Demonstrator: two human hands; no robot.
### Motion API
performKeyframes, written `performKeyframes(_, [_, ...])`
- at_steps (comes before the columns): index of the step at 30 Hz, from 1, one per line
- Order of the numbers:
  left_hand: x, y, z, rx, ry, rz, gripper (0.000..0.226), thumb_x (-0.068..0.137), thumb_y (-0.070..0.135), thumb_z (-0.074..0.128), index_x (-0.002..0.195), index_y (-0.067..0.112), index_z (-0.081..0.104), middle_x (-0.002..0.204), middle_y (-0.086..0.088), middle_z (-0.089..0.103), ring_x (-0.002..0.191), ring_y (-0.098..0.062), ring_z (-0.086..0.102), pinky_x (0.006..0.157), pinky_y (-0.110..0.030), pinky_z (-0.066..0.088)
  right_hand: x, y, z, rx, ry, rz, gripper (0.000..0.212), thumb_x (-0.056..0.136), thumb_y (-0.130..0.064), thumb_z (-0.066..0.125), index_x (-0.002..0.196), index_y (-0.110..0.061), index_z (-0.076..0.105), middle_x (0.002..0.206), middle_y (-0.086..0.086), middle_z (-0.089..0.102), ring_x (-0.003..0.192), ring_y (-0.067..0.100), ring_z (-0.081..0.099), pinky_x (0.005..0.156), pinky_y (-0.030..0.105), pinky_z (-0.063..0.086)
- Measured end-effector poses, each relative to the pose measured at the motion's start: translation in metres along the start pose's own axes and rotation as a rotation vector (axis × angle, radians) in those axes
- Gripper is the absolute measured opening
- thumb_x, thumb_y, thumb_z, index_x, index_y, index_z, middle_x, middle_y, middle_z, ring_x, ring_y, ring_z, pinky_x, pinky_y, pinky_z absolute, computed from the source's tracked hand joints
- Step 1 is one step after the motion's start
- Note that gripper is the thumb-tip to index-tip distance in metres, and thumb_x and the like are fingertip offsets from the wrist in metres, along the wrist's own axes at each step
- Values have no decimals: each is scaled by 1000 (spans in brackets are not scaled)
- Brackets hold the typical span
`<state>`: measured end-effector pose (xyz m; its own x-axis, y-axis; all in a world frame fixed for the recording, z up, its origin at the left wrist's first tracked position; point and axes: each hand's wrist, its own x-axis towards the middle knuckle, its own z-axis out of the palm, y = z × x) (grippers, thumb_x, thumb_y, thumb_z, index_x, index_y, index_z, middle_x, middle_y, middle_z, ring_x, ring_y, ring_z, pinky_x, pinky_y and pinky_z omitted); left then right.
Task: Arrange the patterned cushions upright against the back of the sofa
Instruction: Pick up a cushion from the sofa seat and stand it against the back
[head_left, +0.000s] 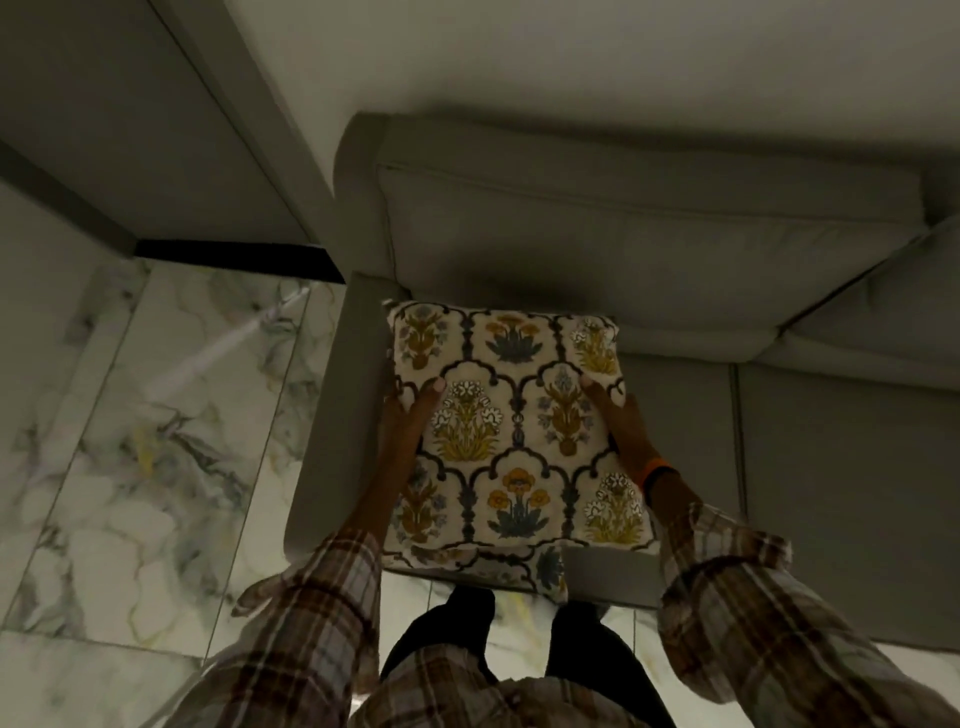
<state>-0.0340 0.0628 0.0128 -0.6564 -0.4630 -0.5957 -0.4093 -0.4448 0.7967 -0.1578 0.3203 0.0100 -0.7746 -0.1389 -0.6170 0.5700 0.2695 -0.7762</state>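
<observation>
No brand, label or writing readable anywhere. Floral patterned cushion (517, 426) gripped at both side edges: left hand (408, 415) clamped on the left edge, thumb across the printed face; right hand (621, 421) clamped on the right edge, thumb likewise on the face. Held face-up over the left end of the grey sofa (649, 228), just short of the backrest. Second patterned cushion (488, 566) showing beneath the near edge; possibly lying flat on the seat, hard to tell in the dim light.

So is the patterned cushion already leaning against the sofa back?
No, both hands hold the patterned cushion over the seat, clear of the sofa back.
</observation>
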Motion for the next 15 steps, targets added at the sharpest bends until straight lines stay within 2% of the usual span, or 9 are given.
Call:
performKeyframes(2, [-7, 3, 29, 14, -75, 57, 103, 65, 55, 79, 151, 22, 34, 151, -1, 46, 138, -20, 46, 111, -39, 42, -11, -5, -31, 97, 45, -118, 33, 98, -36, 72, 129, -23, 70, 136, 13, 72, 114, 22, 75, 97, 43, 63])
performKeyframes(5, [-10, 0, 91, 151, -82, 214, 84, 72, 41, 79, 145, 22, 42, 144, 4, 52, 129, -16, 53, 100, -29, 48, -23, -10, -92, 175, 91, -243, 25, 102, -29, 68, 126, -32, 74, 133, 5, 76, 120, 23, 74, 103, 48, 61])
performKeyframes(7, [-14, -11, 149, 228, -104, 251, 70, 79, 27, 79, 140, 26, 44, 137, 13, 52, 127, -17, 51, 95, -24, 47, -26, -12, -148, 196, 133, -262, 30, 103, -26, 67, 132, -32, 70, 138, 4, 72, 126, 25, 70, 106, 50, 57])
performKeyframes(9, [-13, -30, 199, 320, -148, 215, 75, 78, 23, 81, 142, 23, 42, 138, 5, 52, 129, -22, 51, 97, -31, 45, -21, -9, -202, 177, 164, -277, 45, 101, -23, 69, 145, -22, 60, 143, 5, 69, 129, 26, 68, 109, 52, 56])
performKeyframes(12, [-12, -67, 278, 478, -226, 150, 88, 71, 29, 86, 145, 20, 39, 148, -6, 48, 132, -21, 48, 98, -30, 41, 3, 11, -294, 114, 181, -275, 62, 92, -14, 80, 148, -16, 54, 142, 6, 70, 127, 25, 70, 105, 52, 59])
performKeyframes(13, [-10, -77, 298, 507, -257, 156, 95, 69, 30, 87, 147, 20, 35, 152, -6, 44, 134, -19, 45, 102, -31, 40, 15, 19, -318, 97, 178, -264, 65, 89, -7, 82, 147, -17, 53, 139, 4, 71, 125, 22, 71, 102, 49, 62])
performKeyframes(15, [-1, -106, 344, 553, -269, 161, 112, 64, 29, 90, 153, 21, 23, 158, -4, 32, 139, -16, 35, 113, -36, 35, 48, 39, -369, 68, 166, -259, 72, 82, 8, 82, 136, -29, 51, 130, -10, 73, 115, 3, 74, 92, 34, 66])
